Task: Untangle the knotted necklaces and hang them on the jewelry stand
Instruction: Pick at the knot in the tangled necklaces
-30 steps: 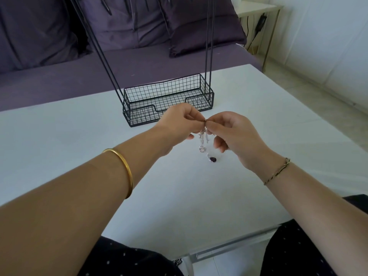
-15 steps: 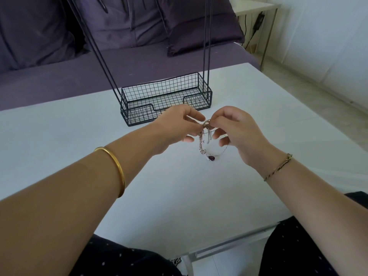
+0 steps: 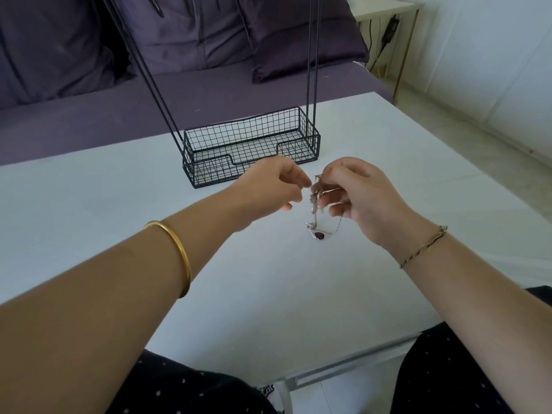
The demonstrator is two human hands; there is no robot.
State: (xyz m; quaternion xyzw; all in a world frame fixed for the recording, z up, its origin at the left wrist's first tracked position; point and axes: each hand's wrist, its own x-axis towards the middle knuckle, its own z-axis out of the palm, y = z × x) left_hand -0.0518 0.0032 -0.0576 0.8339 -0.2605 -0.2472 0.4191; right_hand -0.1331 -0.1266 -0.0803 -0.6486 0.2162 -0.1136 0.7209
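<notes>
Hands have drawn apart: right hand [image 3: 363,201] pinches the knotted necklaces [image 3: 316,201], left hand's [image 3: 276,186] grip seemingly on one strand.

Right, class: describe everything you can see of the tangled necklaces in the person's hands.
The tangled necklaces are thin silvery and rose-toned chains bunched into one hanging clump. The right hand pinches the top; the left hand pinches beside it. A loop trails down to a dark purple teardrop pendant, low over the white table. Whether it touches is unclear.
</notes>
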